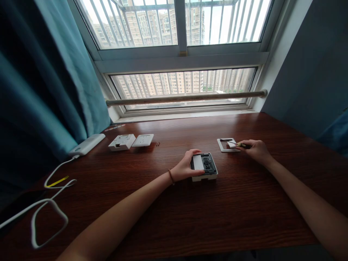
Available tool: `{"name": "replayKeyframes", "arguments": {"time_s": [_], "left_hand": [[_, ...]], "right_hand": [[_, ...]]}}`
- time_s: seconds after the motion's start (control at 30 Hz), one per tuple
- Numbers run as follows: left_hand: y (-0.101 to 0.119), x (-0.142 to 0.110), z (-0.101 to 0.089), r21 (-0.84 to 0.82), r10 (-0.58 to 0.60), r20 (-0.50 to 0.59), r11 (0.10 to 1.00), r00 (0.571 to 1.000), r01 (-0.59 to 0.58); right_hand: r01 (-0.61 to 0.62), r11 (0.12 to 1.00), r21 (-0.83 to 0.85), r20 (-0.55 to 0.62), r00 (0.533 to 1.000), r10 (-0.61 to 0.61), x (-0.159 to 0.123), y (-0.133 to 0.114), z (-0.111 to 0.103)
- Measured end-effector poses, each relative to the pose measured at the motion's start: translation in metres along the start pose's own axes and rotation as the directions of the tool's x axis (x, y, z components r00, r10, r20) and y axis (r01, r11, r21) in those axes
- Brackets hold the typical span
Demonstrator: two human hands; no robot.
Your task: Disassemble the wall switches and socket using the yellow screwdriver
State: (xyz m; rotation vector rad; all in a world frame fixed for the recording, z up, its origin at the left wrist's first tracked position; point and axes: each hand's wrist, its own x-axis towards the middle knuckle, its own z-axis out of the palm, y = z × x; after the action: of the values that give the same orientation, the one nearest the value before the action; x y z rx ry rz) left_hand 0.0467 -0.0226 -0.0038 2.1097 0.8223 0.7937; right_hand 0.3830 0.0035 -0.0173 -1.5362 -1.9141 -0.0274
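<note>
Gripping one box from its left side, the left hand has its thumb along the near side and fingers over the far one; one thin band circles the wrist. White-walled and square, the box sits mid-tabletop, its top showing one smooth pale panel beside a dark, ridged part. To its right, the right hand is closed around one screwdriver, whose slim dark shaft points left across one flat white frame. One small white piece lies at the frame's opening, partly behind the tool.

Left of centre, toward the tabletop's far edge, are one white casing with a dark notch, one flat slotted plate just beside it and two tiny coppery screws.

Near the far left corner rests one long white block with rounded ends; one white cord loops from it toward the near left corner, past one yellow strip. Reddish-brown wood grain streaks the tabletop. Beyond the far edge runs one round rail; soft blue folds of curtain hang left.
</note>
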Motion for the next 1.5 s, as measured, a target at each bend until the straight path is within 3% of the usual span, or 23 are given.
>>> {"name": "replayKeyframes", "arguments": {"time_s": [0.17,0.4,0.57,0.67,0.77,1.03,1.37,1.5], "left_hand": [[0.001,-0.001,0.001,-0.129,-0.019,0.030,0.991,0.999,0.023],[-0.003,0.000,0.003,-0.171,0.007,-0.014,0.985,1.000,-0.010],[-0.004,0.001,0.004,-0.190,0.032,-0.008,0.981,0.999,-0.033],[-0.005,0.001,0.004,-0.191,0.032,-0.004,0.981,0.999,-0.033],[-0.005,0.001,0.004,-0.191,0.039,-0.011,0.981,0.999,-0.040],[-0.006,0.002,0.004,-0.206,0.048,0.009,0.977,0.999,-0.045],[-0.007,0.001,0.004,-0.144,0.045,0.019,0.989,0.999,-0.042],[-0.005,0.000,0.002,-0.125,-0.003,0.022,0.992,1.000,0.006]], "right_hand": [[0.051,0.994,-0.093,0.059,0.997,-0.046,0.001,0.006,0.001],[0.106,0.990,-0.094,0.059,0.993,-0.100,0.001,0.003,-0.002],[0.215,0.967,-0.139,0.027,0.977,-0.213,-0.007,-0.036,-0.013],[0.374,0.886,-0.274,0.091,0.927,-0.364,-0.015,-0.068,-0.019],[0.454,0.804,-0.384,0.086,0.885,-0.458,-0.021,-0.090,-0.022],[0.476,0.727,-0.495,-0.037,0.824,-0.565,-0.029,-0.100,-0.024],[0.459,0.778,-0.428,-0.095,0.834,-0.544,-0.039,-0.101,-0.017],[0.352,0.888,-0.295,-0.083,0.917,-0.391,-0.036,-0.097,-0.006]]}}
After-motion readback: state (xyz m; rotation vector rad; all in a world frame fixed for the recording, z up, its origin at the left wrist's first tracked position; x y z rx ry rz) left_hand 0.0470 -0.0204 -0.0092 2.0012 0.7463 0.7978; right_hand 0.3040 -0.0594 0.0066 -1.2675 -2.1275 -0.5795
